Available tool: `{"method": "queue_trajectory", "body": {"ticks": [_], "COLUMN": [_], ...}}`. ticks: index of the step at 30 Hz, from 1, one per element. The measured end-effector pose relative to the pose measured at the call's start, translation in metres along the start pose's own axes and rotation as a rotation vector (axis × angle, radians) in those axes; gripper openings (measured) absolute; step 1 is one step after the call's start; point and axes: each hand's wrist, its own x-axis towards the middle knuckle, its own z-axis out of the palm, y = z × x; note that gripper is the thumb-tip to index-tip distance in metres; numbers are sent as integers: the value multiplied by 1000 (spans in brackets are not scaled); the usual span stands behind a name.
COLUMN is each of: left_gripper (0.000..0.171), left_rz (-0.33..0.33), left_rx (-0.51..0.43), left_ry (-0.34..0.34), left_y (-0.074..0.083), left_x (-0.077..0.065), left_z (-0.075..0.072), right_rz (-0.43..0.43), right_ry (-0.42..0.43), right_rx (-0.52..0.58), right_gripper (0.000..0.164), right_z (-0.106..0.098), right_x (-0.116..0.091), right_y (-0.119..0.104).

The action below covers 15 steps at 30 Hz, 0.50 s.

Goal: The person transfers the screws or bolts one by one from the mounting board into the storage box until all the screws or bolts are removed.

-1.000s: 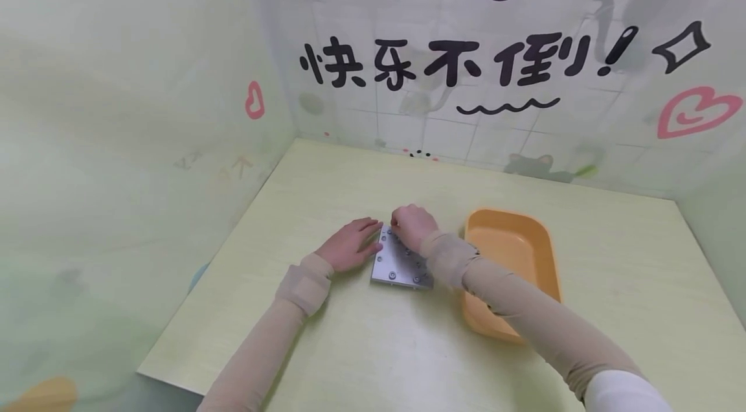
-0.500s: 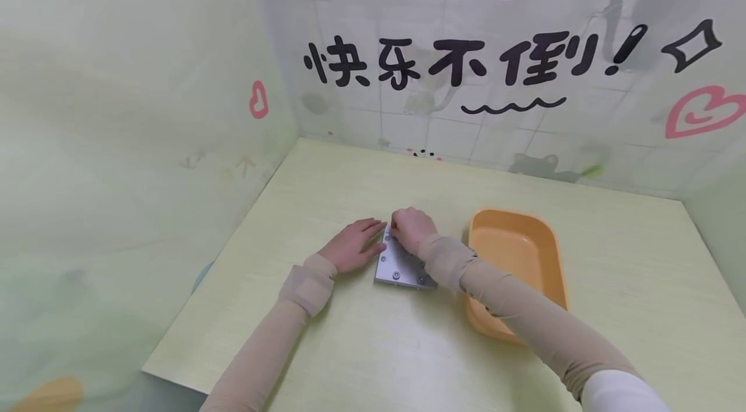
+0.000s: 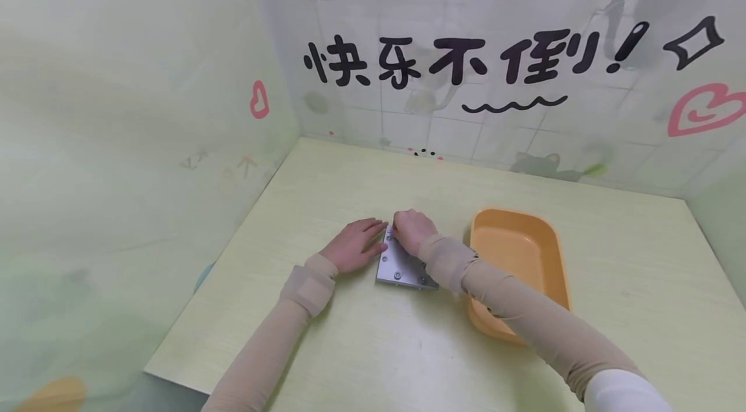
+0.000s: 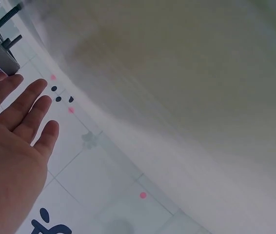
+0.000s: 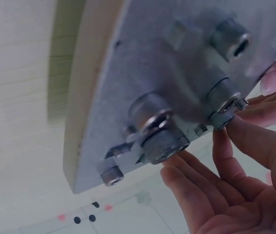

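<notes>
A silver metal plate (image 3: 402, 266) with several socket-head screws lies on the table between both hands. My left hand (image 3: 352, 245) rests at the plate's left side, its fingers extended and the fingertips at the edge. In the left wrist view, threaded screw ends (image 4: 7, 17) stick out of the plate's underside. My right hand (image 3: 415, 230) is over the plate's far part, fingers curled. The right wrist view shows its thumb and index finger pinching the head of a socket-head screw (image 5: 222, 120) set in the plate. The right hand and wrist hide part of the plate in the head view.
An orange plastic tray (image 3: 515, 256) stands on the pale table (image 3: 373, 347) just right of the plate, under my right forearm. Printed curtains or walls (image 3: 419, 101) close off the back and sides of the table.
The head view has shifted slightly, so everything appears a little further right. Both hands keep their places at the plate, and the right fingers stay curled at its far part.
</notes>
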Motion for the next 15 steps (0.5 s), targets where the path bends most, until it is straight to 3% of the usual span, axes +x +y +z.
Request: {"method": "queue_trajectory", "body": {"ticks": [15], "left_gripper": [57], "left_rz": [11], "left_rx": [4], "left_ry": [-4], "left_y": [1], "left_x": [2], "left_z": [1], "right_rz": [13], "right_ry": [33], "right_rx": [-84], "right_gripper": [17], "right_z": [2], "right_x": [-2], "right_y": [2]}}
